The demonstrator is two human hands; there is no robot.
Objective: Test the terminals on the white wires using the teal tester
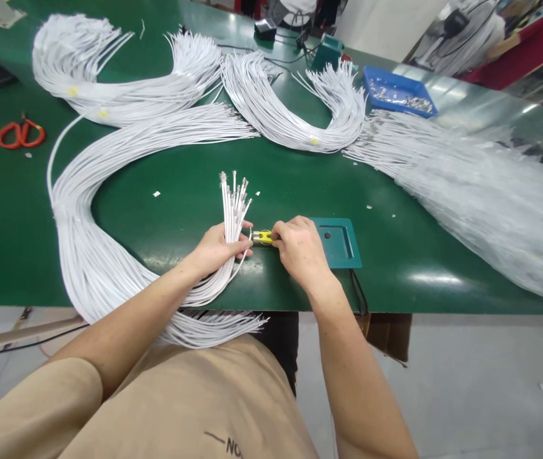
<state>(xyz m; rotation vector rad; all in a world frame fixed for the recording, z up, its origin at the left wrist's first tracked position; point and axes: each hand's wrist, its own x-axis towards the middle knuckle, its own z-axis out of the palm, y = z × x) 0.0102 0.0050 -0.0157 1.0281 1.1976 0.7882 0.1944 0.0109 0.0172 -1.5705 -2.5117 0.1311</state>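
Note:
My left hand [218, 247] is closed around a bundle of white cables [233, 204] whose metal-tipped ends fan upward above my fingers. The bundle loops left across the green table [166, 210] and hangs over the front edge into my lap. My right hand [300, 245] pinches a small yellow connector piece [264, 237] that lies on the table between both hands. One cable end from my left hand meets this yellow piece. A teal fixture block [341, 242] sits just right of my right hand.
More white cable bundles [271, 108] lie across the far table, with a large heap [482, 191] at the right. Orange scissors [20, 134] rest at the left. A blue tray of metal parts [398, 92] stands at the back. Another person [515, 44] works at the far right.

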